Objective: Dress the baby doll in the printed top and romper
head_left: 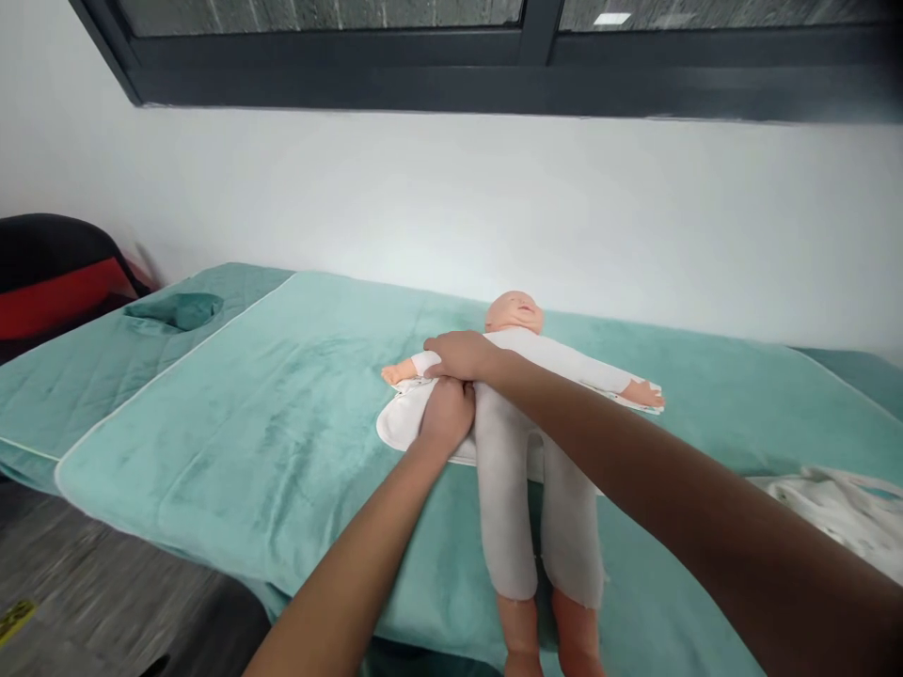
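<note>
A baby doll (514,310) lies on its back, head toward the wall, dressed in white trousers (504,489) and a white top (557,353). One doll arm stretches out to each side. My right hand (466,355) crosses the doll's chest and closes around the white sleeve of the arm on the left. Just below it, my left hand (450,414) is closed at the side of the doll's body, pinching the white top's cloth. Its fingertips are partly hidden. A white garment flap (401,420) spreads flat on the bed beside my left hand.
The doll lies on a bed with a teal cover (232,451). A crumpled white cloth (839,508) is at the right, and a small teal cloth piece (176,310) at the far left. A black and red chair (63,282) stands at the left, and a white wall (339,188) behind.
</note>
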Action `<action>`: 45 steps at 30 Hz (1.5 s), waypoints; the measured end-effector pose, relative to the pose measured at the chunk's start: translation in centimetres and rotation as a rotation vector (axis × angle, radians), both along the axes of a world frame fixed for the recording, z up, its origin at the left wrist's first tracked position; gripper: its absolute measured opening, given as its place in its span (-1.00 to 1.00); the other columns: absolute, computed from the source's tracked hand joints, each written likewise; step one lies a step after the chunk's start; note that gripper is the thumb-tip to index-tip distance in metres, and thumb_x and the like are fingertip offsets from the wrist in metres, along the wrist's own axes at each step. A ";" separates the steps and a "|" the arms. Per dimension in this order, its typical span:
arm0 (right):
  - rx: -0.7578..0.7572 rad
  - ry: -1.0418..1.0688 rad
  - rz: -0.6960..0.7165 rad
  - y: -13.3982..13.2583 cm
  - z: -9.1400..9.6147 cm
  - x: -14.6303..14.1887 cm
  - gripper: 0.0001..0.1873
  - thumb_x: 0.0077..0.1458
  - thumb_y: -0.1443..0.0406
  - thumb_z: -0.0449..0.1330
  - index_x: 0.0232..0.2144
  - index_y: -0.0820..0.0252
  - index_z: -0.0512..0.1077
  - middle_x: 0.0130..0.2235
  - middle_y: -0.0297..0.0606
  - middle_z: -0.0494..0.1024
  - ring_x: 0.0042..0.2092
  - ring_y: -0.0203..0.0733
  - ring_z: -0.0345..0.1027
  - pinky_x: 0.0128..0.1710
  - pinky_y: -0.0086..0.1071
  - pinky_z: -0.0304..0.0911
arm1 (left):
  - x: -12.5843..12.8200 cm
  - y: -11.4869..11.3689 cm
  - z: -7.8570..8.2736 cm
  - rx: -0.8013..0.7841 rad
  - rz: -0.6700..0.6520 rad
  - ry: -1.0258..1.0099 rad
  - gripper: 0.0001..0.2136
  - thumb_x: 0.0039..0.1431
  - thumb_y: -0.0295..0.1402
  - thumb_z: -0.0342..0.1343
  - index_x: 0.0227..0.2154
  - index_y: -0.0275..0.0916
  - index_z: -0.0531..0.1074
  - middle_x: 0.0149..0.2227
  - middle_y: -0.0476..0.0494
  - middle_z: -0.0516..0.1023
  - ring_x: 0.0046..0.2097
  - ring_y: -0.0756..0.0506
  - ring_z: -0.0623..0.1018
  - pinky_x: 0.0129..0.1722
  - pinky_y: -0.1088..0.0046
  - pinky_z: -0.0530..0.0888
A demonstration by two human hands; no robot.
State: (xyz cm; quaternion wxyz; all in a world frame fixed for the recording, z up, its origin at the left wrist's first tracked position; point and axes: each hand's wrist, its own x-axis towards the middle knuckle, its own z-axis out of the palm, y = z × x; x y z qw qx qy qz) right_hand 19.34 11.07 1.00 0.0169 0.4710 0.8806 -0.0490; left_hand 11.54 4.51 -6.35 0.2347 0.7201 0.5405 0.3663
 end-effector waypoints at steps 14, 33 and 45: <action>0.007 0.416 -0.067 -0.4 0.5 5.2 -0.55 0.18 -0.07 0.07 0.00 -0.03 0.42 0.02 -0.31 0.51 -0.01 -0.05 0.37 -0.06 -0.25 0.18 | -6.1 5.6 -0.2 0.084 0.323 0.447 -0.74 0.26 -0.30 -0.04 -0.14 -0.23 0.50 -0.09 -0.33 0.51 0.01 -0.33 0.42 -0.05 0.10 0.35; 0.181 -0.110 -0.223 -0.1 -1.3 3.7 -0.62 0.21 0.06 -0.01 -0.24 0.18 0.47 -0.15 -0.05 0.54 -0.12 0.04 0.38 -0.15 -0.18 0.09 | -3.9 2.9 2.2 -0.181 0.015 -0.906 -0.80 0.01 -0.23 0.24 -0.39 -0.26 0.53 -0.39 -0.04 0.53 -0.31 -0.04 0.46 -0.26 0.46 0.37; 0.385 0.376 -0.441 -4.1 -0.6 7.5 -0.67 0.17 0.21 0.04 -0.03 0.15 0.36 0.01 -0.12 0.48 -0.01 -0.05 0.34 -0.09 -0.28 0.19 | -1.1 0.6 1.8 -0.274 -0.149 -0.861 -0.83 0.05 -0.25 0.25 -0.36 -0.24 0.58 -0.37 -0.03 0.54 -0.31 -0.01 0.42 -0.20 0.45 0.34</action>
